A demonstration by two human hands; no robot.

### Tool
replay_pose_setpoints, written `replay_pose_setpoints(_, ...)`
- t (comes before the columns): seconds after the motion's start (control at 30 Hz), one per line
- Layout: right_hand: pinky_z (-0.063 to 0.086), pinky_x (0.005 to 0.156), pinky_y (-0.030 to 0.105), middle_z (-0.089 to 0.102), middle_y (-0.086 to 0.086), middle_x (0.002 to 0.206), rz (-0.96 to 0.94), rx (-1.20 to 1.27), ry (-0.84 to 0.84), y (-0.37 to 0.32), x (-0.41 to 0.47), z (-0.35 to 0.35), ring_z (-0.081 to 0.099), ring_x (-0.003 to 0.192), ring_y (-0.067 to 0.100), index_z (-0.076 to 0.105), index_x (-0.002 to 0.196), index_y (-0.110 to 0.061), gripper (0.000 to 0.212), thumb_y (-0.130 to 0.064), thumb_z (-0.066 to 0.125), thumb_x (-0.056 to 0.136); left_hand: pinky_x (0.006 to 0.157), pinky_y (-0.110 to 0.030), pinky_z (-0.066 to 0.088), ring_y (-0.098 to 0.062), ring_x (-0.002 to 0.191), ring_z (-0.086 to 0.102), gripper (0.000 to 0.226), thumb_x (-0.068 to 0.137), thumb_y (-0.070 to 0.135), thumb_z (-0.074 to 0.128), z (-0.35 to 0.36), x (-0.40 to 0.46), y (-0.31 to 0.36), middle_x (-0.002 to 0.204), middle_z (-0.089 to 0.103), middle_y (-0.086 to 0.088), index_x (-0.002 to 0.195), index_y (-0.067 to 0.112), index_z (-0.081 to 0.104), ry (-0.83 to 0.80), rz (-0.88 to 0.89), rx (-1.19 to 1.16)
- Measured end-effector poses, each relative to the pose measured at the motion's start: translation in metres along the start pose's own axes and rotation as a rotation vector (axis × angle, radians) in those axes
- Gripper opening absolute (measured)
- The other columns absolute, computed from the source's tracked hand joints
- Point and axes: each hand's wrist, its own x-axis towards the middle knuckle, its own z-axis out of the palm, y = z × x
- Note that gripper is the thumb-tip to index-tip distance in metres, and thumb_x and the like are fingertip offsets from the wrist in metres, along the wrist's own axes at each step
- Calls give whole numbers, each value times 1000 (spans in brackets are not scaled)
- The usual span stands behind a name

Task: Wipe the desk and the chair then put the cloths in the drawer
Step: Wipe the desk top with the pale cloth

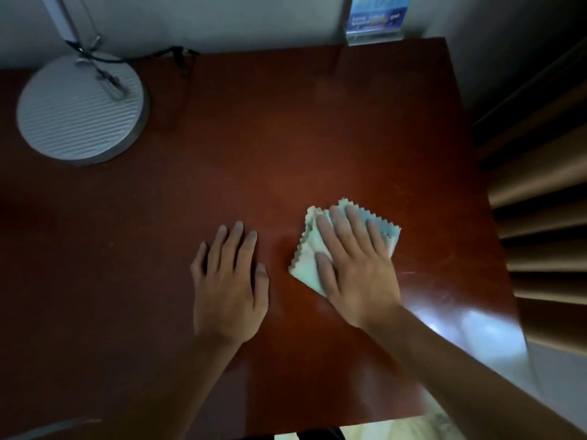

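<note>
- Right hand [355, 265] lying flat on the cloth [309, 246], fingers straight and spread, pressing it down on the surface [254, 138].
- Grip of that hand: spread flat, not curled round the cloth, not pinching it.
- Left hand [228, 281] resting flat on bare wood just beside the cloth, fingers straight, grip holding nothing.
- Cloth: pale, zigzag edges, folded over, sitting toward the right side of the surface, partly under the right hand.
- Looks like the wiping of the surface is under way, judging by the flat press on the cloth.
- Hard to tell how much of the wood is wiped so far; a shiny patch near the right front corner, nothing more to go on.
- Round lamp base [82, 109] at the back left and a little sign stand [374, 23] at the back edge, both well apart from the cloth.
- Only one cloth in sight.
- No clear sight of a chair, no drawer in view.
- Still left, most likely: rest of the surface, the chair, then cloths into the drawer.
</note>
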Motion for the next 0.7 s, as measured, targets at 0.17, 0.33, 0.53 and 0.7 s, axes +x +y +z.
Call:
replay_pose_setpoints(0.17, 19, 119, 50, 35, 16, 157, 82, -56, 34, 72, 97, -15, 24, 149, 33, 32, 153, -14, 62, -43, 18, 101, 117, -51, 22, -27, 145, 32, 50, 96, 33, 37, 1, -1, -1, 151, 44, -9, 140, 12, 48, 11, 0, -16)
replay_pose_setpoints(0.33, 11, 120, 54, 18, 15, 163, 363, -80, 41, 133, 181, -39, 12, 151, 35, 17, 157, -18, 65, -44, 11, 98, 117, -50, 22, -27, 145, 33, 48, 97, 31, 37, 3, -2, -2, 151, 44, -9, 140, 12, 48, 27, 8, -19)
replay_pose_setpoints(0.53, 12, 120, 55, 17, 11, 164, 37, -37, -25, -19, 33, 2, 6, 153, 32, 13, 158, -21, 62, -42, 17, 100, 116, -52, 23, -29, 144, 35, 52, 96, 34, 35, 1, -2, -2, 150, 45, -12, 139, 10, 49, 37, 28, -26)
replay_pose_setpoints(0.7, 11, 122, 49, 19, 4, 165, -163, -5, -132, -70, -52, 15, 5, 153, 26, 21, 157, -23, 58, -40, 26, 102, 117, -52, 22, -29, 144, 33, 54, 91, 31, 38, 2, -4, -3, 151, 44, -12, 139, 10, 50, 47, 43, -45)
